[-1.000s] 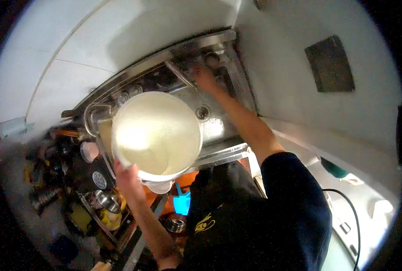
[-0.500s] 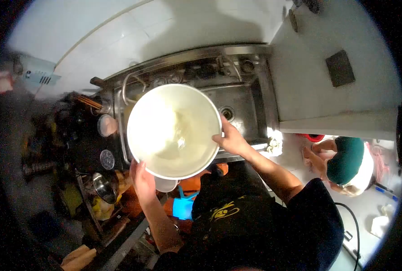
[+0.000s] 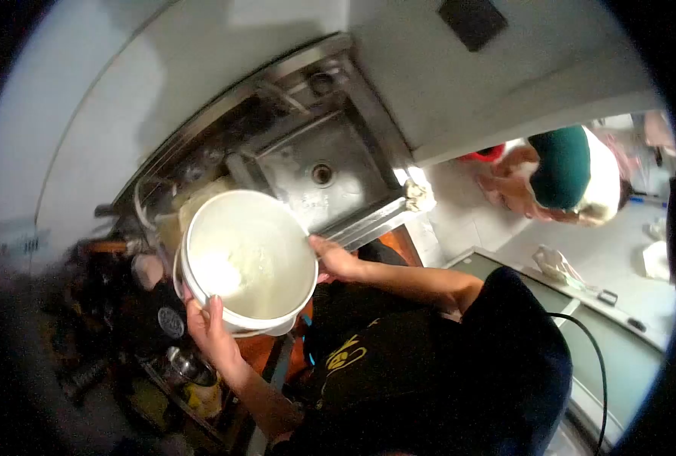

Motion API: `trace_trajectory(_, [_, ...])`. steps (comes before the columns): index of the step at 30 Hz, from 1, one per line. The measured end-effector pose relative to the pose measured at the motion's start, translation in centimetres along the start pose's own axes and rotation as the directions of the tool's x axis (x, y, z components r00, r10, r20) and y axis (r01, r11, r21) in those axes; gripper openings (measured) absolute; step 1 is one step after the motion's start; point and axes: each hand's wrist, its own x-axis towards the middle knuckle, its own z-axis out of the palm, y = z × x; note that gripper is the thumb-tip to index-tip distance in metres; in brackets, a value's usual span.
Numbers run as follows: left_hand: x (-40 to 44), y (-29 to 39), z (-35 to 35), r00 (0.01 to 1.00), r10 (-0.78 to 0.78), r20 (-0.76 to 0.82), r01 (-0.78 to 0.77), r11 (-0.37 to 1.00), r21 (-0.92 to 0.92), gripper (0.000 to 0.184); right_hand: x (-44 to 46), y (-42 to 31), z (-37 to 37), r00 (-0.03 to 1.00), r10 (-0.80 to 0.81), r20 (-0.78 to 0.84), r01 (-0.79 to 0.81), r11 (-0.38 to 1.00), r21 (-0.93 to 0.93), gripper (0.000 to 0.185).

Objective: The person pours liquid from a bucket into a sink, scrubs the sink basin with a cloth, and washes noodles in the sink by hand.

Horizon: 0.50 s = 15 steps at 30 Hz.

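right hand [image 3: 338, 260] now on white bucket [image 3: 277, 222]

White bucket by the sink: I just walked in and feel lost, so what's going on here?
Someone is holding the white bucket between their left hand and right hand, its open mouth facing the camera. The sink lies beyond it. Another person is off to the right.

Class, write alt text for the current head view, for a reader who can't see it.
A person's left hand and right hand hold a white bucket, its open top facing the camera, near a metal sink. Another person, partly visible, is at the right.
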Motion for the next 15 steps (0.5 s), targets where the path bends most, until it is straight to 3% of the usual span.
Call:
trace_trajectory(1, [0.4,0.0,1.4,0.999,0.02,0.029,-0.022,0.996,0.087,0.046,0.2,0.6,-0.6,0.996,0.083,0.034,-0.088,0.983,0.159,0.059])
trace_trajectory(4, [1.3,0.2,5.4,0.991,0.052,0.122,-0.093,0.931,0.354,0.043,1.7,3.1,-3.7,0.974,0.194,0.115,-0.222,0.917,0.331,0.059])
trace_trajectory(6, [2.6,-1.4,7.7,0.986,0.08,0.143,-0.134,0.897,0.422,0.039,2.7,3.8,-5.5,0.96,0.24,0.142,-0.278,0.866,0.416,0.06])
trace_trajectory(9, [4.9,-3.7,10.8,0.962,0.153,0.227,-0.25,0.829,0.501,0.03,6.0,7.0,-8.9,0.948,0.271,0.17,-0.318,0.855,0.41,0.061])
trace_trajectory(10, [5.7,-3.9,12.4,0.952,0.162,0.258,-0.28,0.798,0.534,0.03,7.4,9.0,-10.3,0.952,0.21,0.221,-0.285,0.871,0.401,0.061])
trace_trajectory(13, [8.2,-5.4,16.0,0.922,0.203,0.329,-0.372,0.699,0.611,0.031,9.7,10.3,-12.4,0.958,0.239,0.156,-0.285,0.826,0.486,0.06])
trace_trajectory(14, [9.2,-5.9,17.2,0.911,0.22,0.35,-0.402,0.664,0.63,0.031,8.5,6.6,-11.3,0.958,0.282,0.054,-0.238,0.673,0.7,0.055])
trace_trajectory(15, [10.0,-6.0,18.4,0.917,0.206,0.34,-0.389,0.651,0.652,0.032,9.2,7.0,-12.3,0.962,0.257,0.092,-0.251,0.699,0.669,0.053])
